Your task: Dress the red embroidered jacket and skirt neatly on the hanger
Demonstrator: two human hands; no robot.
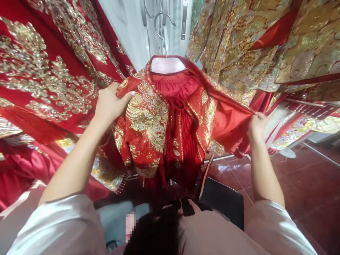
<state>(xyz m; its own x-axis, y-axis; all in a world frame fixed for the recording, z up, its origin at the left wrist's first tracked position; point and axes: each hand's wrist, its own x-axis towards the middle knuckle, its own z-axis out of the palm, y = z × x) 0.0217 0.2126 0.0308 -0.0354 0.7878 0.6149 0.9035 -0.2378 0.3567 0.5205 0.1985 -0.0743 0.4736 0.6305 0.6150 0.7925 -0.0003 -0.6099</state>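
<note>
Here, the red jacket (148,124) is on a hanger (168,65) before the person, with a pleated red garment (186,141) inside it. The left hand (111,103) grasps its shoulder, thumb on the front; the right hand (257,126) pinches the opened front by its edge, well out to the side. Around us in the room hang a sequined red gown (34,71) and, opposite, golden garments (239,60). Below, the floor (305,170) has glossy dark red tiles.
</note>
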